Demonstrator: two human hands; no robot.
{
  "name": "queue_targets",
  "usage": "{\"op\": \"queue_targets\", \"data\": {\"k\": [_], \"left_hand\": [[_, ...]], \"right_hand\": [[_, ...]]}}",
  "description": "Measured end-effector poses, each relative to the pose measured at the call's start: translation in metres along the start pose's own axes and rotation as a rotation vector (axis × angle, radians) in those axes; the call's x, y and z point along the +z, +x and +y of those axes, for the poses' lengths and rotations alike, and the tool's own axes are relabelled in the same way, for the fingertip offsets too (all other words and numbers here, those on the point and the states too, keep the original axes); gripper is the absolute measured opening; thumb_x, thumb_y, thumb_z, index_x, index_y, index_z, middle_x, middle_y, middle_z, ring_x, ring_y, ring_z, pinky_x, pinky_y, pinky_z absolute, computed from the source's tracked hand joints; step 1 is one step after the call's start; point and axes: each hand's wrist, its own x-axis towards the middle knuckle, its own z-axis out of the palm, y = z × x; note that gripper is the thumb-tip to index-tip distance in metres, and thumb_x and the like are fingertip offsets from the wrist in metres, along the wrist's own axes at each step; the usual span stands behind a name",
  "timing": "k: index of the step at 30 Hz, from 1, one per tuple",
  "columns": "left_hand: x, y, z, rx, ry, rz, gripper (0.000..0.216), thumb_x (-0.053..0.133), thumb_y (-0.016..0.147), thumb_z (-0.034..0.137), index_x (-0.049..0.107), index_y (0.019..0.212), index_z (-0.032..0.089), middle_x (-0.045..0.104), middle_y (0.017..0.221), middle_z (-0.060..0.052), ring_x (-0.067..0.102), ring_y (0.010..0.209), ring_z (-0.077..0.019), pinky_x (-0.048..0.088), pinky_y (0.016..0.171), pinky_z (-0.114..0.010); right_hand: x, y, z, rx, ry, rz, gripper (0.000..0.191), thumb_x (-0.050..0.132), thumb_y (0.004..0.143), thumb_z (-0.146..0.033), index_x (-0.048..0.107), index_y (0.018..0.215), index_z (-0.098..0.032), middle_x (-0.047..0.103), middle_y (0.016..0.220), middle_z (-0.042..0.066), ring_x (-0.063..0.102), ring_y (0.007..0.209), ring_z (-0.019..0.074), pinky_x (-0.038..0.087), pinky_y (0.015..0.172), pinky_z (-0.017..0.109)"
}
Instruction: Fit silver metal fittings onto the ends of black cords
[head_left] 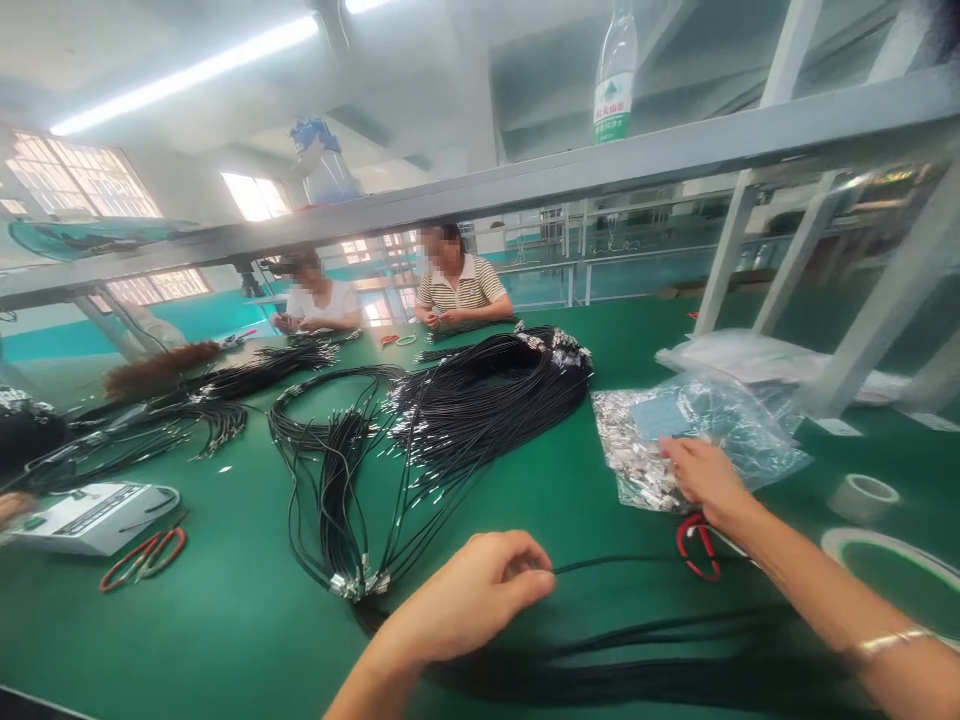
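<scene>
My left hand (pixel 487 590) is closed on a thin black cable (pixel 607 564), its thumb and fingertips pinched near the cable's end. That cable runs right, under my right forearm. Over a clear plastic bag (pixel 750 430) of small silvery metal parts (pixel 634 460) is my right hand (pixel 709 480), its fingers bent together at the bag's opening; anything pinched there is too small to make out. Red-handled scissors (pixel 697 550) lie just below my right wrist. A loose bundle of black cables (pixel 637 680) stretches along the near edge, beneath both arms.
Black cable bundles with metal tips (pixel 495 400) cover the middle of the green table (pixel 247 620). At left are a white device (pixel 97 515), another pair of scissors (pixel 146 560) and part of a hand. Tape rolls (pixel 866 495) lie right. Two people sit opposite, below a shelf beam (pixel 525 185).
</scene>
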Motion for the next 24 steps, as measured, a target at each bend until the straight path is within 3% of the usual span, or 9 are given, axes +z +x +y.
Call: {"op": "queue_targets", "data": {"k": [3,7,11,14,18,22,24], "left_hand": [[0.012,0.023,0.018,0.063,-0.020,0.025,0.024,0.052,0.084,0.036,0.065,0.092,0.018,0.057,0.073,0.002,0.048,0.064,-0.0122,0.037,0.058,-0.021],[0.031,0.063,0.042,0.117,-0.028,0.049,0.028,0.052,0.084,0.036,0.065,0.100,0.017,0.065,0.082,-0.003,0.055,0.068,-0.0144,0.041,0.061,-0.024],[0.053,0.103,0.068,0.197,0.060,0.116,0.037,0.052,0.084,0.037,0.062,0.113,0.016,0.068,0.089,-0.006,0.059,0.070,-0.0162,0.043,0.064,-0.025],[0.061,0.123,0.079,0.260,0.121,0.175,0.027,0.050,0.086,0.034,0.067,0.099,0.017,0.068,0.082,-0.005,0.058,0.071,-0.0174,0.041,0.065,-0.026],[0.053,0.122,0.064,0.285,0.171,0.300,0.033,0.040,0.092,0.031,0.060,0.069,0.019,0.061,0.072,-0.002,0.053,0.070,-0.0172,0.036,0.065,-0.027],[0.036,0.103,0.026,0.244,0.113,0.474,0.036,0.028,0.097,0.036,0.052,0.076,0.020,0.057,0.075,-0.001,0.050,0.070,-0.0156,0.035,0.064,-0.025],[0.032,0.095,0.010,0.232,0.069,0.531,0.036,0.029,0.098,0.040,0.051,0.077,0.020,0.055,0.071,0.000,0.048,0.066,-0.0146,0.035,0.061,-0.024]], "right_hand": [[-0.021,-0.006,-0.013,0.125,0.394,-0.027,0.029,0.033,0.097,-0.027,0.037,0.069,-0.019,0.024,0.056,-0.006,0.016,0.039,0.0070,0.019,0.038,0.019],[-0.046,-0.019,-0.023,0.228,0.774,-0.063,0.029,0.031,0.098,-0.017,0.036,0.069,-0.016,0.035,0.065,-0.002,0.019,0.039,0.0020,0.019,0.035,0.014],[-0.063,-0.026,-0.023,0.269,0.985,-0.076,0.028,0.036,0.100,-0.020,0.043,0.074,-0.013,0.037,0.067,-0.003,0.023,0.037,-0.0004,0.021,0.032,0.012],[-0.074,-0.027,-0.021,0.263,1.067,-0.063,0.022,0.040,0.099,-0.018,0.051,0.083,-0.010,0.034,0.065,-0.004,0.024,0.036,-0.0003,0.022,0.030,0.012],[-0.086,-0.026,-0.018,0.236,1.116,-0.032,0.013,0.045,0.094,-0.007,0.057,0.088,-0.007,0.040,0.067,-0.002,0.027,0.038,-0.0001,0.025,0.031,0.012],[-0.079,-0.024,-0.012,0.215,1.127,-0.057,0.002,0.062,0.083,-0.006,0.061,0.085,-0.007,0.049,0.076,0.004,0.031,0.045,0.0014,0.031,0.034,0.012],[-0.068,-0.023,-0.011,0.214,1.122,-0.100,0.013,0.072,0.075,-0.008,0.064,0.085,-0.007,0.051,0.078,0.005,0.031,0.048,0.0024,0.033,0.036,0.013]]}}
